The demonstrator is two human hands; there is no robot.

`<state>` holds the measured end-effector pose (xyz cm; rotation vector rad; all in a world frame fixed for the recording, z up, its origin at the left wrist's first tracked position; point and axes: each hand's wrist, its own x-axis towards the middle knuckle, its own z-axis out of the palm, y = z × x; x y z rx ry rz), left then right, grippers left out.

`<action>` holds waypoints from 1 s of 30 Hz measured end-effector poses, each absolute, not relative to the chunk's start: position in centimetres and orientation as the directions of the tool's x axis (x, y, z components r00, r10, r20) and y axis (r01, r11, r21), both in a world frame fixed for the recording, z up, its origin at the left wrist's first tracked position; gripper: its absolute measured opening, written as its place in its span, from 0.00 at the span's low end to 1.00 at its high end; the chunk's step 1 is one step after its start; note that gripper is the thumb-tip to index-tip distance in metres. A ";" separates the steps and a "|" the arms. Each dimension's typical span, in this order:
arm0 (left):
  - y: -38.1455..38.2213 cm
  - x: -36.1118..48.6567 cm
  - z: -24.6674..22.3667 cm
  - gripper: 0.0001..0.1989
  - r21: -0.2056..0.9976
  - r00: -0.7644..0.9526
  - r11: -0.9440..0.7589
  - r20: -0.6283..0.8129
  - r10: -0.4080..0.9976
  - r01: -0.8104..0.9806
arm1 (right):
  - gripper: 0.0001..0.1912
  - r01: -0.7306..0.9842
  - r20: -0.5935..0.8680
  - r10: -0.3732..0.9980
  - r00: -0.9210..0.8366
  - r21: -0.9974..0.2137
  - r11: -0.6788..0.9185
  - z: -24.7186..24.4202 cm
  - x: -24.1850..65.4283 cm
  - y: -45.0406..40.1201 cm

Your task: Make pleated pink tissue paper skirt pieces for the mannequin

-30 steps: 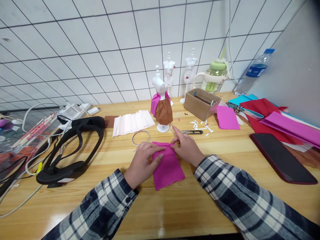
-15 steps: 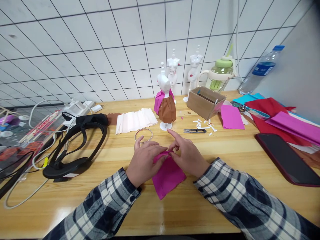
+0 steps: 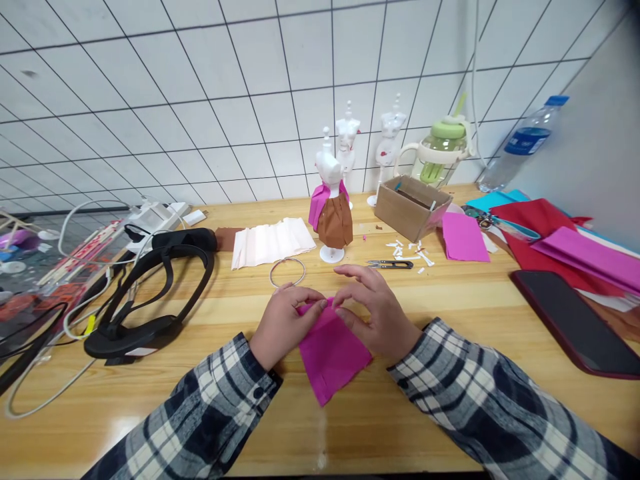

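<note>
A magenta cloth piece (image 3: 334, 357) hangs or lies between my hands near the table's front. Its upper left edge is pinched between the thumb and fingers of my left hand (image 3: 287, 323). My right hand (image 3: 377, 312) is at the cloth's top corner, thumb and index finger close together there and the other fingers curved apart; the fingertips meet the cloth's edge. Beyond my hands stands a small white mannequin (image 3: 330, 167) dressed in a brown skirt (image 3: 335, 221) and a magenta piece. A thin hoop (image 3: 287, 273) lies just beyond my left hand.
Pleated white cloth (image 3: 273, 243) and a black headset (image 3: 150, 293) are at left. Small snips (image 3: 390, 265), white scraps, a cardboard box (image 3: 411, 207) and folded magenta cloth (image 3: 465, 237) lie right of the mannequin. A phone (image 3: 575, 320) is at far right, near red cloth.
My left fingers have curled in and moved slightly left along the cloth's top edge. My right fingers have spread and lifted a little, and more of the cloth shows.
</note>
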<state>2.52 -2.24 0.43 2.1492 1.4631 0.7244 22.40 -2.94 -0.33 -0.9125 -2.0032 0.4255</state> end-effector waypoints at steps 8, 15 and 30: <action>-2.4 2.9 0.8 0.10 0.763 0.299 -0.258 0.089 0.950 0.593 | 0.04 0.522 0.533 0.768 -0.357 -0.568 0.637 -1.1 22.3 -2.6; -2.4 2.9 1.1 0.11 0.856 0.300 -0.169 0.017 0.954 0.489 | 0.05 0.544 0.538 0.775 -0.330 -0.562 0.622 -1.2 22.3 -2.5; -2.0 2.3 0.3 0.13 0.978 0.220 0.097 -0.137 0.966 0.184 | 0.18 0.557 0.588 0.640 -0.495 -0.350 0.753 -0.5 22.6 -3.0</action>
